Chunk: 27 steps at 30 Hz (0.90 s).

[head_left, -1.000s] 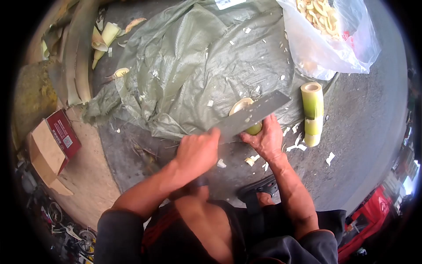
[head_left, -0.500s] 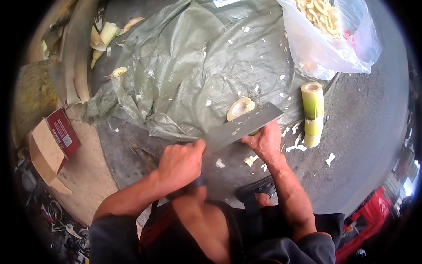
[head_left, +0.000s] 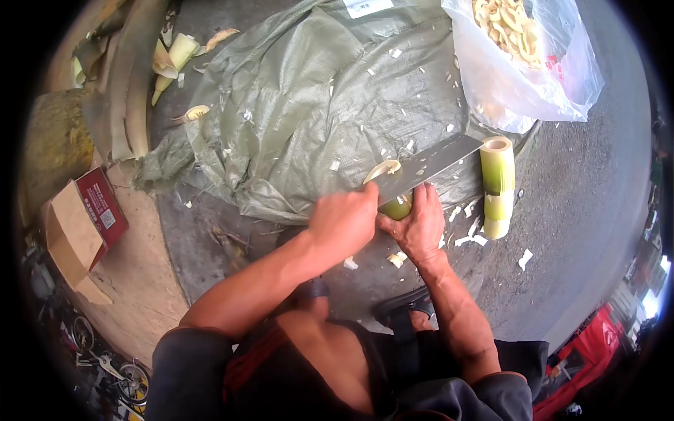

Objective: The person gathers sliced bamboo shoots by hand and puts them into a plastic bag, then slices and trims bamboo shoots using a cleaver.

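My left hand (head_left: 345, 219) is wrapped round the handle of a cleaver (head_left: 439, 163), its broad grey blade pointing up and right. Under the blade, my right hand (head_left: 421, 224) grips a green bamboo shoot piece (head_left: 397, 208), partly hidden by the blade and fingers. A pale cut ring of shoot (head_left: 383, 169) shows beyond the blade's near end. To the right, a longer hollow green bamboo shoot section (head_left: 497, 186) lies with its cut end facing away from me. The blade's tip appears close to that end; I cannot tell whether they touch.
A crumpled grey-green tarp (head_left: 302, 112) covers the floor ahead, dotted with pale scraps. At upper right sits a clear plastic bag (head_left: 562, 91) of cut slices (head_left: 507, 31). An open cardboard box (head_left: 77, 224) stands left, and peeled husks (head_left: 175, 56) lie at upper left.
My left hand and the cleaver have moved right and up, bringing the blade across the held piece. My right hand has shifted slightly, still gripping the bamboo shoot piece.
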Motion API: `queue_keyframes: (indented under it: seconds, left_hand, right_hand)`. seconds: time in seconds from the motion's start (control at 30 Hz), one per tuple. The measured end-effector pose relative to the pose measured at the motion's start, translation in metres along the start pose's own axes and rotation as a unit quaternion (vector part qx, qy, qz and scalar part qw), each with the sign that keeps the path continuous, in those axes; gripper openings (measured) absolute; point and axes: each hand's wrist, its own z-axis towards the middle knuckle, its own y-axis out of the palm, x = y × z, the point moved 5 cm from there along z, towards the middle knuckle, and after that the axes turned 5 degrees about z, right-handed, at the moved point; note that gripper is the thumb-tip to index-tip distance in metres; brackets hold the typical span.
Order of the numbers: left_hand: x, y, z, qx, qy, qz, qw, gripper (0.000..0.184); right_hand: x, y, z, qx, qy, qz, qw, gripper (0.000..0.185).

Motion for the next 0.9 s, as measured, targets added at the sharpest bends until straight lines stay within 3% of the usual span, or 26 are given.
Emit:
queue_keyframes:
  seconds: [0.2, 0.3, 0.4, 0.53, 0.63, 0.83, 0.9]
  left_hand:
    - [0.004, -0.003, 0.022, -0.003, 0.019, 0.005, 1.0, 0.017]
    - [-0.004, -0.003, 0.019, 0.013, 0.032, 0.007, 0.999, 0.017]
    - [-0.005, -0.005, 0.001, -0.008, 0.035, 0.017, 0.999, 0.016]
    - [-0.016, -0.014, -0.032, -0.025, -0.001, 0.029, 0.999, 0.015]
    - [-0.021, -0.019, -0.045, -0.018, -0.002, 0.032, 0.999, 0.015]
    - [-0.026, -0.007, -0.057, -0.025, -0.001, 0.048, 0.999, 0.015]
    - [-0.026, -0.003, -0.047, -0.02, -0.007, 0.04, 0.999, 0.015]
  right_hand:
    - [-0.01, 0.006, -0.011, 0.073, -0.026, -0.025, 0.997, 0.092]
    - [-0.012, -0.007, -0.008, -0.016, -0.007, 0.003, 1.0, 0.091]
    - [0.005, -0.012, 0.006, -0.167, 0.06, 0.008, 0.984, 0.091]
    - [0.004, -0.041, 0.011, 0.024, -0.053, -0.122, 0.991, 0.093]
    - [0.01, -0.035, 0.016, 0.005, -0.044, -0.115, 0.992, 0.092]
    - [0.014, -0.02, 0.022, -0.035, 0.0, 0.079, 0.996, 0.084]
    - [0.014, -0.019, 0.025, -0.045, 0.001, 0.074, 0.996, 0.079]
